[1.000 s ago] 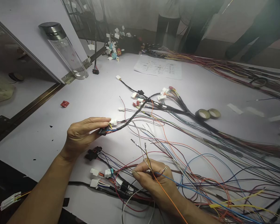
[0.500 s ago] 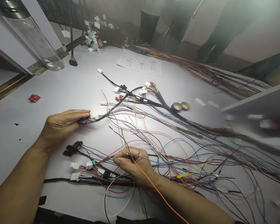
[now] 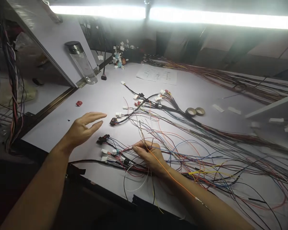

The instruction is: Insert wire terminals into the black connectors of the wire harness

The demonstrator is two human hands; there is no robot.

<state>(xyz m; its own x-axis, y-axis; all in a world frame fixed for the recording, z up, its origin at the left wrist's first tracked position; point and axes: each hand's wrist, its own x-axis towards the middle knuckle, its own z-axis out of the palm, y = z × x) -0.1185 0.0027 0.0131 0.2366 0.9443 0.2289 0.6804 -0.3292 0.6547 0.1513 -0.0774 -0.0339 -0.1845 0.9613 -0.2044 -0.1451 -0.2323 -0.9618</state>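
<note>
Black connector [image 3: 113, 121] lies between the hands [image 3: 82, 128] [image 3: 153, 156], nearer left

Premises appear to be a wiring workshop, as evidenced by bundled wires [image 3: 230, 135], connectors [image 3: 113, 121], tape rolls [image 3: 200, 111] and a printed sheet [image 3: 156, 74] on a white bench [image 3: 98, 97] under tube lights [image 3: 98, 11].
</note>
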